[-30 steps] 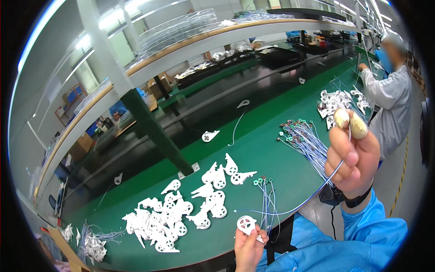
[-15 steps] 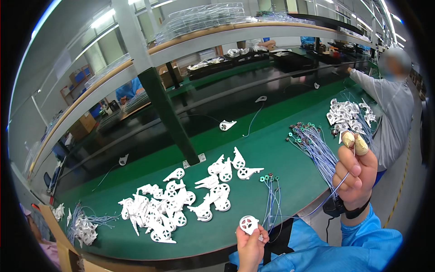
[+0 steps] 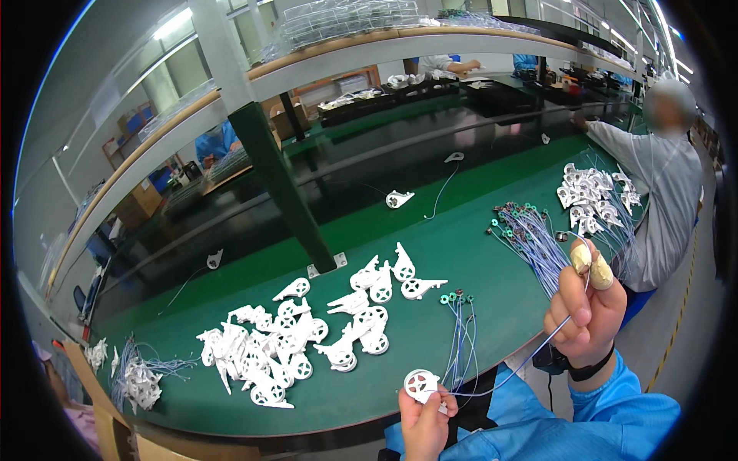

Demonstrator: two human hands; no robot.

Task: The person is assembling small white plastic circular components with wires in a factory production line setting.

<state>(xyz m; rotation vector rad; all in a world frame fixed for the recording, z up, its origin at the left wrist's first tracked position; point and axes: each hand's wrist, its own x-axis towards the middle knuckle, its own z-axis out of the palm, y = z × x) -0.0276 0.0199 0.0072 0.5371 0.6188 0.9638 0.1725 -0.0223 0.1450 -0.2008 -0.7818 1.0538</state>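
My left hand [image 3: 424,422], low in the middle, is closed on a white plastic housing [image 3: 421,384] with a round, spoked face turned up. My right hand [image 3: 586,311] is raised at the right, its fingers pinching a blue-grey wire [image 3: 530,357]; pale finger cots cover two fingertips. A small round dark piece [image 3: 562,237] shows at the wire's end just beyond those fingertips. From there the wire loops down to the housing; whether it is fixed there is hidden by my fingers. Nearby on the green table [image 3: 492,323] lie several wires [image 3: 461,338] with green ring ends.
White housings [image 3: 284,346] are heaped left of centre. A thick wire bundle [image 3: 530,246] lies at right, beside wired white parts [image 3: 596,196]. Single parts [image 3: 398,200] sit on the dark conveyor belt [image 3: 346,180]. A green post [image 3: 280,188] rises mid-table. A co-worker [image 3: 665,192] is at the right.
My right hand has come down and a little left with the wire, and the wire's dark end piece now shows. The left hand still holds the housing. Parts on the belt have shifted right.
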